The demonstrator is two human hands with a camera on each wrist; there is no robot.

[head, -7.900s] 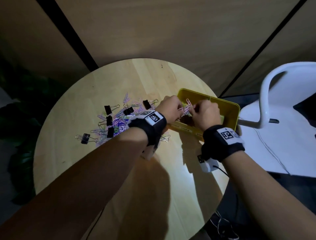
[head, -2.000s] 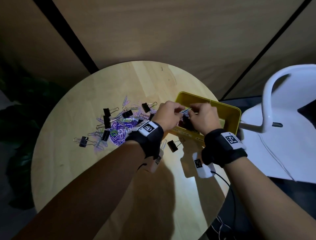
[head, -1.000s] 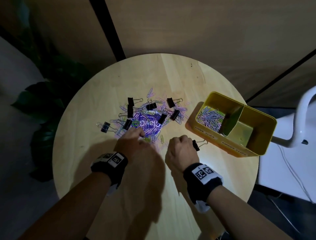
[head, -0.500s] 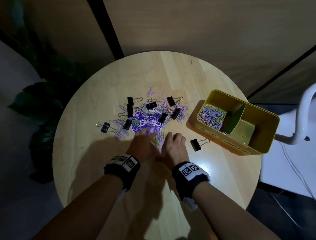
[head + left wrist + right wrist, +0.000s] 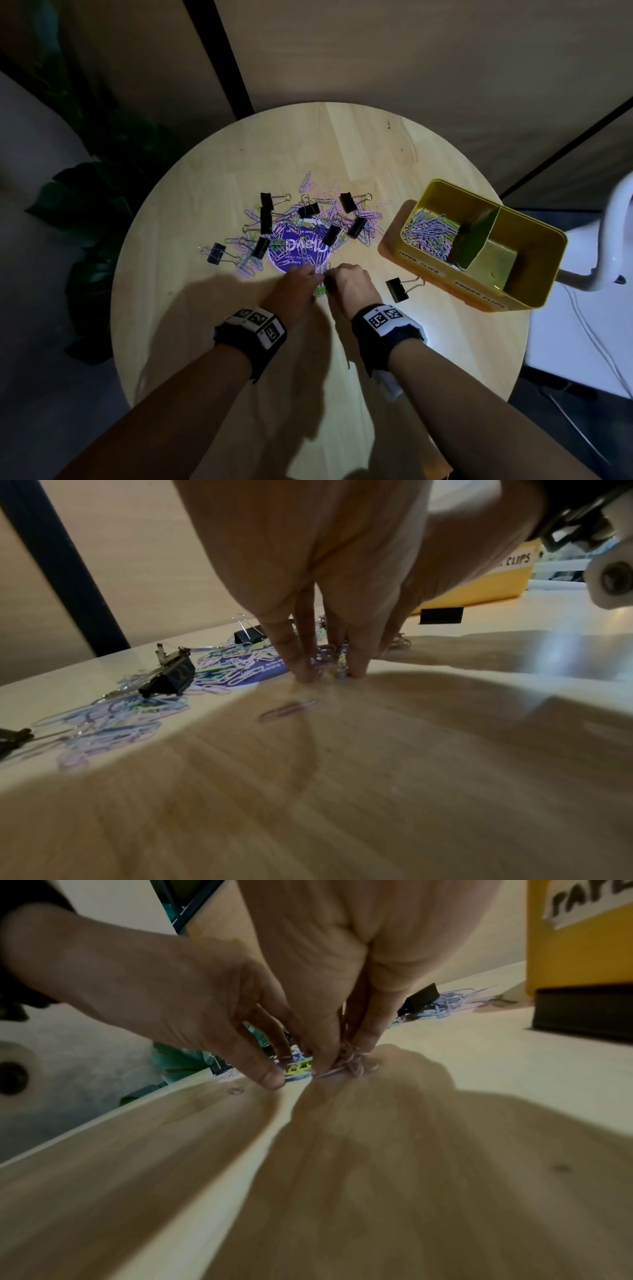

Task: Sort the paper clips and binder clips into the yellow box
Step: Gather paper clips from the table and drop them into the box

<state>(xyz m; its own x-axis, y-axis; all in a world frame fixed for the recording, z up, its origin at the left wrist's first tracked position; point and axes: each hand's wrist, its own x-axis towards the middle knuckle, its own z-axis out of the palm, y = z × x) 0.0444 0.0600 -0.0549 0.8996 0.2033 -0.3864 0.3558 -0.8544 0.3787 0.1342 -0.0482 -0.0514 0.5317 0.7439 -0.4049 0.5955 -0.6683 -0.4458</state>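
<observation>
- Round wooden surface [image 5: 191,325], bare toward its left and near edges.
- Clips [image 5: 308,233] lie heaped mid-surface over a purple card [image 5: 298,250], black binder clips among them.
- Left hand [image 5: 296,291] and right hand [image 5: 349,287] meet at the heap's near edge, fingertips pinching a small bunch of clips.
- Box [image 5: 527,274] stands at the right edge; paper clips fill its left compartment.
- One binder clip [image 5: 397,289] lies just beside the box.

Round wooden table [image 5: 342,154], tan wall panels [image 5: 394,51] with black seams, dark plant [image 5: 99,205], white chair [image 5: 609,240], dim light
</observation>
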